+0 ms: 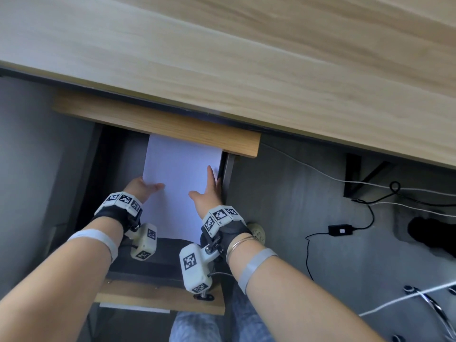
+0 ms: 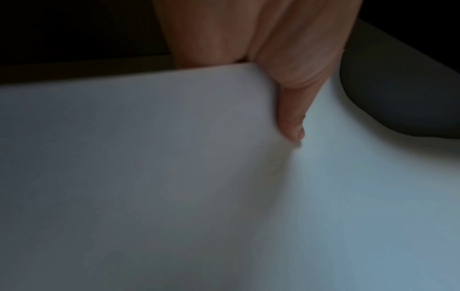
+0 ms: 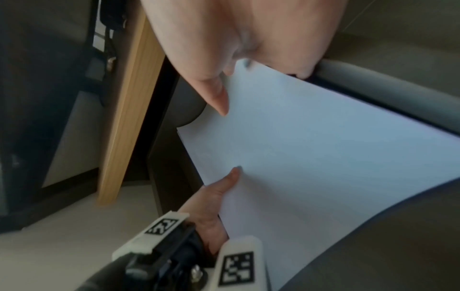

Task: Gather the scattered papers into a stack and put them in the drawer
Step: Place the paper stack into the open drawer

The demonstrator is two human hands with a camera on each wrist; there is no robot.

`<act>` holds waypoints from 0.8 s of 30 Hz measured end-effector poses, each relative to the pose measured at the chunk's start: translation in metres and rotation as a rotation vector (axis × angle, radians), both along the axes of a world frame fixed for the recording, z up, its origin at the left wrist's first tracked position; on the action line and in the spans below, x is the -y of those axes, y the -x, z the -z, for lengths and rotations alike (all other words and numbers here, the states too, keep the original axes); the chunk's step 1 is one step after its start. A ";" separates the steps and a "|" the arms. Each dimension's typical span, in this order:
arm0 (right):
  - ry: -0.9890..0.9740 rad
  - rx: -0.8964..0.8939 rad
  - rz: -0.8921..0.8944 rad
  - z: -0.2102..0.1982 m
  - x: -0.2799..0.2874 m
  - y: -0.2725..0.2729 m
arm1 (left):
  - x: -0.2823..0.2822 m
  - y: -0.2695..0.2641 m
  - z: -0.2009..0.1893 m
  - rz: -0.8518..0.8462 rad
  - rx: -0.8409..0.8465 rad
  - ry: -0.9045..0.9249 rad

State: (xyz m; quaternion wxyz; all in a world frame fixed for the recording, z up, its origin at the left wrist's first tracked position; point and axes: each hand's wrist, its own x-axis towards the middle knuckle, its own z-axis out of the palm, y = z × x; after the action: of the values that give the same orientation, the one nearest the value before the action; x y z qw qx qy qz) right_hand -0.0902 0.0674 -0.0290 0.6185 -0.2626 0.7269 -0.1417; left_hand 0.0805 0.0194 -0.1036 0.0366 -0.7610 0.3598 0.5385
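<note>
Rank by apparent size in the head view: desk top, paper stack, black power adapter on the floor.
1. Desk top, spanning the whole frame.
2. Paper stack, held by the left hand and right hand.
3. Power adapter, smallest, though farther from the camera.

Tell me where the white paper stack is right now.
In the head view the white paper stack sits centre frame, half under the light wooden desk edge, inside the open drawer, held between the left hand and right hand.
</note>
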 end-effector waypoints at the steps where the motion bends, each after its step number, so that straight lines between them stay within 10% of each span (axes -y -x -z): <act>1: 0.027 -0.003 -0.005 -0.001 -0.001 0.001 | 0.000 0.001 0.001 0.005 0.010 -0.005; 24: 0.133 -0.031 0.051 0.000 0.002 0.018 | 0.003 0.008 0.000 -0.009 0.200 0.223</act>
State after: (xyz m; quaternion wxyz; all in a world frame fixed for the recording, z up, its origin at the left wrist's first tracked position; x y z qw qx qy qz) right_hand -0.1081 0.0654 -0.0291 0.5843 -0.2867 0.7319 -0.2016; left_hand 0.0730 0.0167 -0.1037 -0.0147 -0.8119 0.4085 0.4169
